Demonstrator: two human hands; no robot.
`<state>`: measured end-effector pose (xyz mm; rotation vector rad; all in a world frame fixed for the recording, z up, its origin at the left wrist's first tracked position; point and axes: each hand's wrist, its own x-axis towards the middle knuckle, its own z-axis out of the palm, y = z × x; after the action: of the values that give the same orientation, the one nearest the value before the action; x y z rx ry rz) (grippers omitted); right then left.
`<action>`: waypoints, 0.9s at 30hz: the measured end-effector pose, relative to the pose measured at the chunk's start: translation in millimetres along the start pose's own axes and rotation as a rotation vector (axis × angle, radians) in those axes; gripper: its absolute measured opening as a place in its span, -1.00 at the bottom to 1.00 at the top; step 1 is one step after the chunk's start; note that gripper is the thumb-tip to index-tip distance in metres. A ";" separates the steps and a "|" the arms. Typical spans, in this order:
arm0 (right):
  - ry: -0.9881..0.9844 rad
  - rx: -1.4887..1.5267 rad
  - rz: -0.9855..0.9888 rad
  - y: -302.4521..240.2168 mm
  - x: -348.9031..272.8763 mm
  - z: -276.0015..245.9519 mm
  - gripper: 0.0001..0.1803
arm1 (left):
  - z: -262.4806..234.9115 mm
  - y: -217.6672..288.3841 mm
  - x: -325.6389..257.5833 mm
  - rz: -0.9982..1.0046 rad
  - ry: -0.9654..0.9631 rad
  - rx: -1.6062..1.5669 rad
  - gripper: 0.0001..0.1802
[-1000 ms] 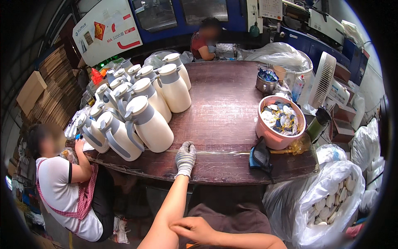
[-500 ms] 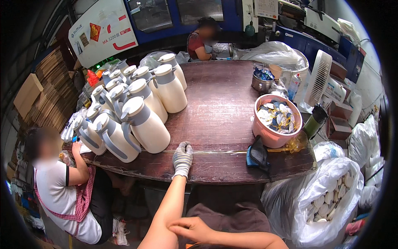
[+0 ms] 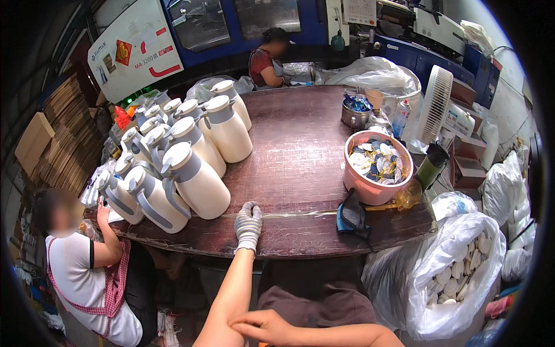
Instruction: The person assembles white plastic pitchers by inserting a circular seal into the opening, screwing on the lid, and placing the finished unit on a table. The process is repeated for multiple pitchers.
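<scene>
My left hand (image 3: 249,224), in a striped grey-white glove, rests on the near edge of the dark table (image 3: 289,162). Its fingers are curled in, with nothing visible in them. My bare right hand (image 3: 267,327) lies against my left forearm (image 3: 229,295), fingers stretched toward the left and holding nothing. Closest to the gloved hand stands a cream jug (image 3: 202,188) with a grey collar and handle. Several more such jugs (image 3: 228,130) crowd the table's left side. A folded black and blue cloth item (image 3: 352,215) lies right of the glove.
On the right stand a pink bucket (image 3: 378,186) of discs, a metal pot (image 3: 355,118), a spray can (image 3: 401,118) and a fan (image 3: 435,104). A plastic sack (image 3: 404,289) of pale discs stands beside the table. One co-worker (image 3: 89,277) sits left, another (image 3: 266,66) beyond the far edge.
The whole view has shifted slightly, so things appear a little farther left. My hands keep nearly the same pose; no object has visibly been moved.
</scene>
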<state>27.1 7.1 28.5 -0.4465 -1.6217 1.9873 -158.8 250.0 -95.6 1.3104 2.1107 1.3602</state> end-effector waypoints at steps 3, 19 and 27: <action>-0.005 -0.090 -0.112 -11.4 -4.0 1.1 -0.78 | -2.8 -6.5 0.9 -0.010 0.004 0.010 -0.75; -0.097 0.013 0.156 -10.0 -9.6 1.6 -0.71 | -0.7 -11.2 3.1 -0.004 -0.002 -0.011 -0.76; 0.119 -0.055 0.077 -5.4 5.6 -6.2 -0.72 | -3.6 -4.0 -1.2 0.006 -0.010 0.019 -0.75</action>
<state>27.1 16.1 32.7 -0.6441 -1.6098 1.9364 -162.6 246.5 -97.3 1.3287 2.1203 1.3359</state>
